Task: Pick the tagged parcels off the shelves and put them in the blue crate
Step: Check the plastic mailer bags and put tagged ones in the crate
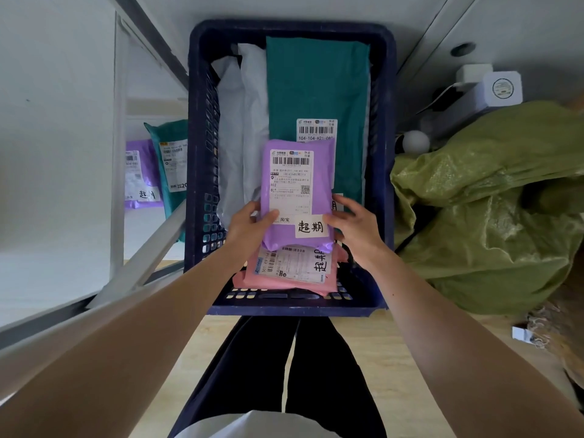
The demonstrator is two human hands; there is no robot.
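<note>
A purple parcel (319, 175) with a shipping label and a handwritten white tag is held over the blue crate (197, 172). My left hand (249, 226) grips its lower left edge, thumb on the label. My right hand (355, 226) holds its lower right edge, fingers curled around the side. Inside the crate lie a teal parcel (316, 83), a grey-white parcel (240, 121) and, under the purple one, a pink tagged parcel (284, 279).
White shelves stand at the left, with another purple parcel (139, 175) bearing a tag and a teal parcel (167, 159) on them. Green woven sacks (489, 200) pile up at the right beside white boxes (493, 86). The floor below is light wood.
</note>
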